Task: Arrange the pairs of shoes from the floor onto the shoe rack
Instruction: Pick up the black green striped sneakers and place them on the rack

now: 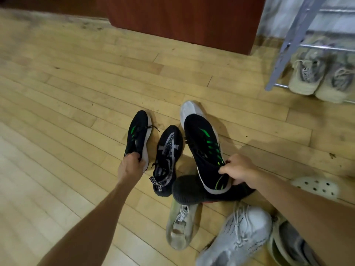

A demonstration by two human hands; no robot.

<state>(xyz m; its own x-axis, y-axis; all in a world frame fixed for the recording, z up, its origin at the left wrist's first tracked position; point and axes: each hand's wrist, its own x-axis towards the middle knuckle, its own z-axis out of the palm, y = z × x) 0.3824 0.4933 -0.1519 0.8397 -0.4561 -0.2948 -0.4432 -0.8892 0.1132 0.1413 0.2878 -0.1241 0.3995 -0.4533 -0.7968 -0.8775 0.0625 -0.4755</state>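
Observation:
My left hand grips the heel of a black shoe with green stripes that lies on its side on the wooden floor. My right hand holds the heel opening of the matching black and green shoe, whose toe points away from me. Between them lies a black shoe with grey bands. The grey metal shoe rack stands at the upper right, with a pair of beige knit sneakers on its lowest level.
Near my right arm lie a dark shoe, a worn cream sneaker, a white knit sneaker, a grey and yellow shoe and a white perforated clog. A red-brown cabinet stands at the back.

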